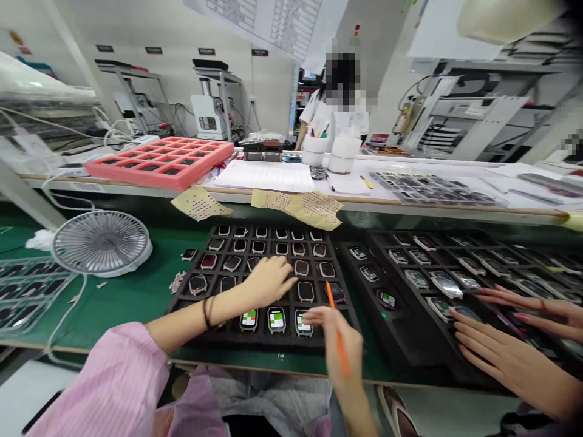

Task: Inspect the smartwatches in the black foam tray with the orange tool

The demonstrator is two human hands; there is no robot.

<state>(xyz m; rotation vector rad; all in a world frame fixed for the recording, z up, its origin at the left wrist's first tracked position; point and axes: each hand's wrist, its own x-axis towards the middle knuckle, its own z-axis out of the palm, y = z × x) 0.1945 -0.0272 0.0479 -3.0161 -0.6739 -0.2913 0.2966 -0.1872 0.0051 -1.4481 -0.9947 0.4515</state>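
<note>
A black foam tray (255, 341) lies in front of me with rows of smartwatch bodies in its pockets. My left hand (268, 280) reaches over the middle rows, thumb apart from the fingers; it covers some watches, and its fingertips partly hide what they touch. In my right hand (344, 346) is a slim orange pen (338, 334), tilted upward. The right fingertips are over a lit watch (303, 323) at the tray's near right. Beside it, two more watches (276, 320) in the near row show lit white and green screens. Most other screens are dark.
At right, another person's hands (510, 346) work over a second black tray (423, 340) of watches. A small fan (107, 243) stands left on the green mat (132, 303). A shelf edge (392, 209) runs across, bearing a pink foam tray (177, 176) and papers (264, 176).
</note>
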